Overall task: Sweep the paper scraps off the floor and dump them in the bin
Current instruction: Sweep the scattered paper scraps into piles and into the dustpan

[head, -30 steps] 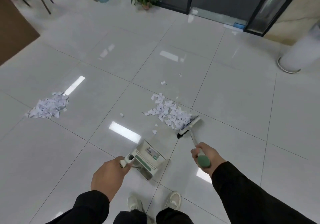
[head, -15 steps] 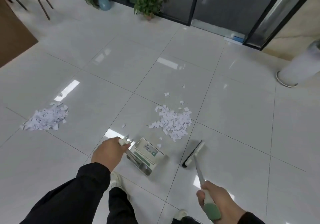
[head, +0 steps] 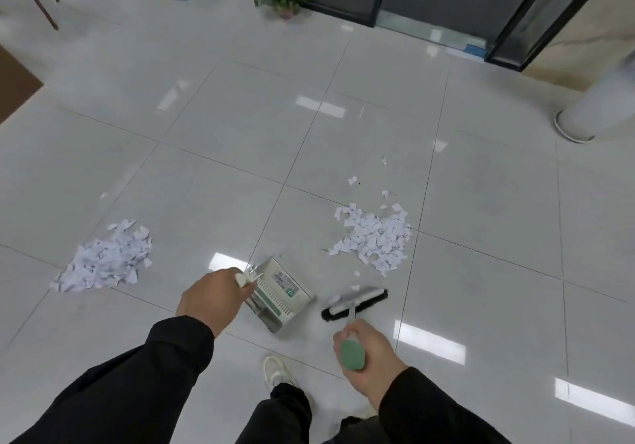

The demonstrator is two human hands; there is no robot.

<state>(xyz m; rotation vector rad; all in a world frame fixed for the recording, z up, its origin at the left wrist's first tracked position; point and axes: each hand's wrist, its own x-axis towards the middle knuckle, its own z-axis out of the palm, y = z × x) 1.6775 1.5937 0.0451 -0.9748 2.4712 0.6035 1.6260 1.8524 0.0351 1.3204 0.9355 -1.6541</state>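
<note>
The person's left hand (head: 210, 297) is curling its fingers round the white handle of a pale rectangular plastic dustpan with a green strip (head: 281, 294), which is sitting low over the glossy white tiled floor (head: 240, 134); whether its edge is touching the tiles cannot be told. The right hand (head: 364, 354) is wrapping its fingers round the green-capped grip of a short white broom with a black bristle head (head: 354, 302), whose bristles are lying just beside the pan, at about three o'clock from it.

A nearer heap of torn white paper scraps (head: 376, 237) is lying at roughly one o'clock from the broom head, apart from it, with a few strays trailing off at twelve o'clock. A second heap of white paper scraps (head: 103, 258) is waiting well apart at nine o'clock from the pan.

The step in hand is probably gathering the nearer heap (nothing seems to be in the pan). The next move is calling for the pan's open edge to be set flat against the floor facing the heap, and the bristles placed beyond the scraps and drawn back. No bin is showing clearly here.
</note>
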